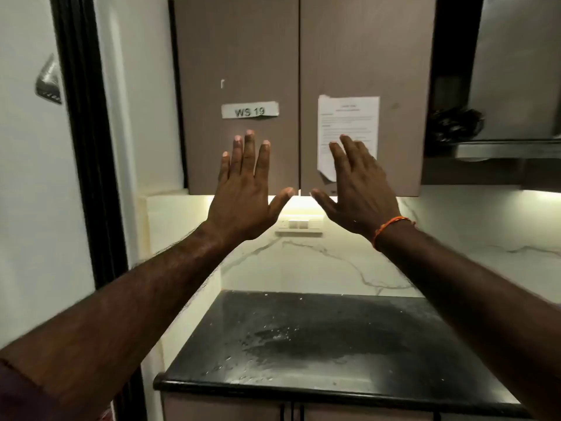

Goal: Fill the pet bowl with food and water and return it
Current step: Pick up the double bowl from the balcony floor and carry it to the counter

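Both hands, left hand (243, 183) and right hand (358, 192), are spread open and empty before the cupboard (297, 56); no bowl in sight; next, likely open it.

The room is dim. A warm strip light under the brown wall cabinet (303, 86), at 12 o'clock, washes the white marble backsplash (318, 268) and glares off the glossy black stone surface (318, 344). The forearms are motion-blurred. Straight edges bow toward 9 and 3 o'clock.
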